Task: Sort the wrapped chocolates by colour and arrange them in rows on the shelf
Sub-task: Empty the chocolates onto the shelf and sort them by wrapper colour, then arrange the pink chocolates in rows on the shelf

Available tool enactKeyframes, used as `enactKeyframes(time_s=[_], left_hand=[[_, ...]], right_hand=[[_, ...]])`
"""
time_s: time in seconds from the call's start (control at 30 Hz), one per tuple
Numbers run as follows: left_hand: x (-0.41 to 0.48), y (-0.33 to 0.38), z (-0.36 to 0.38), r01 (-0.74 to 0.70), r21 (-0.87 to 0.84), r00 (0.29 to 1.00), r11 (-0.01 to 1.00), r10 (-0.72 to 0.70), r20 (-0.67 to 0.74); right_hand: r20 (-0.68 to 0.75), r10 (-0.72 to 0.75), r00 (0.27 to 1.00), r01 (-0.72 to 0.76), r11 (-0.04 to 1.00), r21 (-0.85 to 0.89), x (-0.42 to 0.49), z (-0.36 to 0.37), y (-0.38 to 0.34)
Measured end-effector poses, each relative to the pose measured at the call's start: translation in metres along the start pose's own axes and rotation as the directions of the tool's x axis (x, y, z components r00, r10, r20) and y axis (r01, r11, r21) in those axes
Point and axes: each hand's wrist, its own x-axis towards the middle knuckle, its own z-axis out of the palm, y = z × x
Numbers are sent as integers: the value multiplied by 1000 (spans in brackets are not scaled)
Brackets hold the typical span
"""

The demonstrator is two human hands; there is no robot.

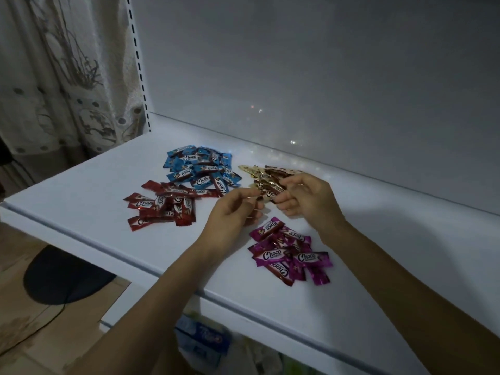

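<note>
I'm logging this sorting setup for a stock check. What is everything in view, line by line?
blue chocolates: one pile, blue wrappers, towards the back of the shelf
red chocolates: one pile, red, in front of the blue pile
gold chocolates: one pile, gold and brown, right of the blue pile
purple chocolates: one pile, purple, nearest the front edge
shelf: one, white, bearing all four piles
back panel: one, white, behind the shelf
curtain: one, pale and patterned, far left
packets: several, blue and white, on the level below
left hand: bare, pinches a gold chocolate
right hand: bare, grips gold chocolates
</note>
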Motion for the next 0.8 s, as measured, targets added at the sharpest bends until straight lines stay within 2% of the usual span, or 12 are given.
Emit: enactKeyframes(time_s=[0.13,0.23,0.37,0.4,0.47,0.53,0.57,0.63,0.7,0.8], left_hand=[[0,-9,-1,-68,240,998,968,69,4],[-3,-13,2,-147,467,989,872,135,59],[-14,-6,7,-172,634,985,754,117,128],[-17,-5,9,-205,707,977,677,102,185],[-22,-7,16,-283,844,949,456,6,315],[-25,-14,27,-326,909,922,259,-124,366],[-25,-20,32,-335,921,917,197,-157,367],[-21,-28,43,-354,919,911,171,-161,381],[-15,-32,53,-415,882,889,225,-107,446],[-11,-38,72,-503,826,853,253,-9,522]], right_hand=[[-9,-154,988,151,974,-171,-25,-10,23],[62,-238,969,246,936,-250,-45,-9,34],[112,-212,971,238,908,-346,-64,-17,45],[101,-184,978,208,914,-349,-67,-22,48],[44,-147,988,153,932,-329,-70,-31,52],[31,-111,993,115,942,-315,-72,-40,55],[69,-104,992,121,936,-330,-73,-44,57],[187,-102,977,171,902,-397,-79,-48,59],[236,-166,957,263,839,-477,-85,-53,65],[100,-274,957,284,799,-530,-92,-66,72]])
